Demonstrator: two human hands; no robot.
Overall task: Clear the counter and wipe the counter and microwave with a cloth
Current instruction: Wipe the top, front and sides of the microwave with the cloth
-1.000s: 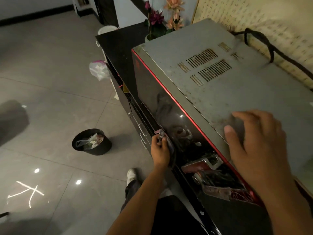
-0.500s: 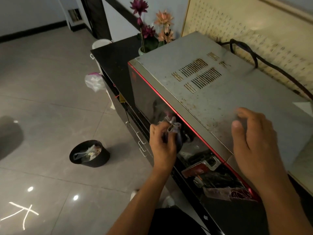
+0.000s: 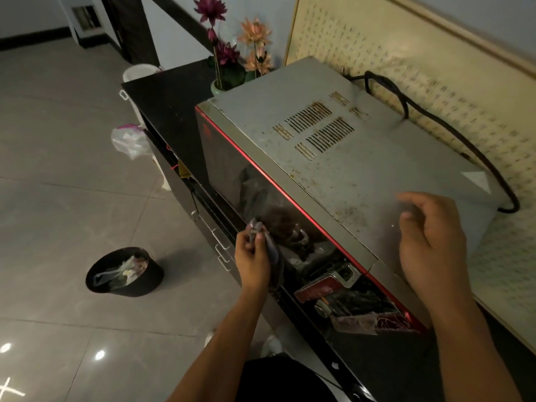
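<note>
A grey, stained microwave with a red-edged dark glass door stands on the black counter. My left hand grips a crumpled greyish cloth and holds it against the lower part of the door front. My right hand rests on the microwave's top near its right front corner, fingers loosely bent and holding nothing.
A vase of pink and peach flowers stands behind the microwave's left end. A black power cord loops along the wall side. On the floor sit a black bin, a white bucket and a plastic bag.
My left hand with the cloth has slid along the door front, first up, then back down. The view has tilted up toward the wall. My right hand stays on the top.
</note>
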